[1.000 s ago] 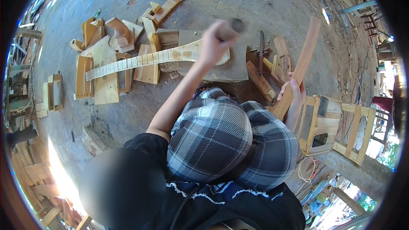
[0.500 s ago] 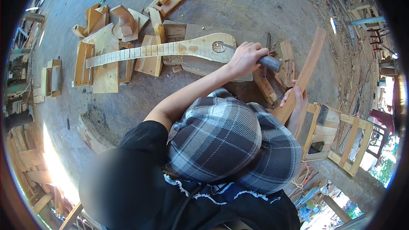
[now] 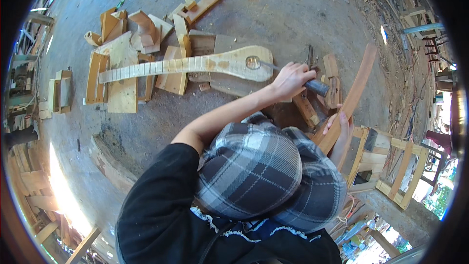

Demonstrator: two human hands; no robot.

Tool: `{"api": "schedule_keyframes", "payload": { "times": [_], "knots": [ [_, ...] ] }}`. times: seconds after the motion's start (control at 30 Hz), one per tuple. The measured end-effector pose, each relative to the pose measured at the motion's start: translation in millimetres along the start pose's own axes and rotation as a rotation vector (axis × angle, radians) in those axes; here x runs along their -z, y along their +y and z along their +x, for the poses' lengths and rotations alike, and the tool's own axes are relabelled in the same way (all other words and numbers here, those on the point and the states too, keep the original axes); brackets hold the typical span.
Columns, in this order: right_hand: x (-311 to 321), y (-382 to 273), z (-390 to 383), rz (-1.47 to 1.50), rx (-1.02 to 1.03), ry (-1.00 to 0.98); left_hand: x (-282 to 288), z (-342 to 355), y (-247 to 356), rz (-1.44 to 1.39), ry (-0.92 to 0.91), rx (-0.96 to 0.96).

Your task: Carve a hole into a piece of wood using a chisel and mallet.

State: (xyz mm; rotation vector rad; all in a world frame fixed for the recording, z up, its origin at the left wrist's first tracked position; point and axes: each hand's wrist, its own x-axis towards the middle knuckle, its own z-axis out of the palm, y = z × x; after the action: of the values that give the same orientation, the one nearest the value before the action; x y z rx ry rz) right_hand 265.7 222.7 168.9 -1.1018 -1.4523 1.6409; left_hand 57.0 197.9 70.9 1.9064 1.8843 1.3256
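Note:
My left hand is closed round a tool with a thick dark cylindrical handle. Its thin metal shaft points left over the wide end of a pale wooden instrument body, close to a round hole. Whether the tip touches the wood I cannot tell. The instrument's long neck, crossed by dark lines, stretches left over wooden supports. Beside my right knee, my right hand grips a long, slightly curved brown wooden strip, which stands tilted with its upper end pointing away.
Wooden blocks and offcuts lie on the concrete floor beyond the neck. A flat board supports its far left end. Near my right hand are loose wood pieces and a wooden frame. A wooden box sits at the left.
My left hand has drawn the tool rightward, so its shaft reaches less far into the round hole. The whole view has shifted slightly. My right hand keeps its grip on the strip.

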Motion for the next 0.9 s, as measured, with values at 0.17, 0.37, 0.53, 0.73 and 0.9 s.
{"api": "schedule_keyframes", "payload": {
  "times": [0.17,0.37,0.53,0.73,0.9],
  "knots": [
    [19,12,1,0.029,-0.056,-0.054,4,5,-5,0.022,-0.072,0.015],
    [46,-2,-11,-0.207,0.065,0.165,-12,14,6,-0.003,-0.069,0.097],
    [60,-11,-17,-0.324,0.150,0.229,-16,26,3,0.062,-0.124,0.140],
    [67,-3,-10,-0.349,0.154,0.280,-22,37,-8,0.091,-0.181,0.205],
    [66,-5,-20,-0.386,0.212,0.265,-29,42,-12,0.096,-0.241,0.247]
  ]
}}
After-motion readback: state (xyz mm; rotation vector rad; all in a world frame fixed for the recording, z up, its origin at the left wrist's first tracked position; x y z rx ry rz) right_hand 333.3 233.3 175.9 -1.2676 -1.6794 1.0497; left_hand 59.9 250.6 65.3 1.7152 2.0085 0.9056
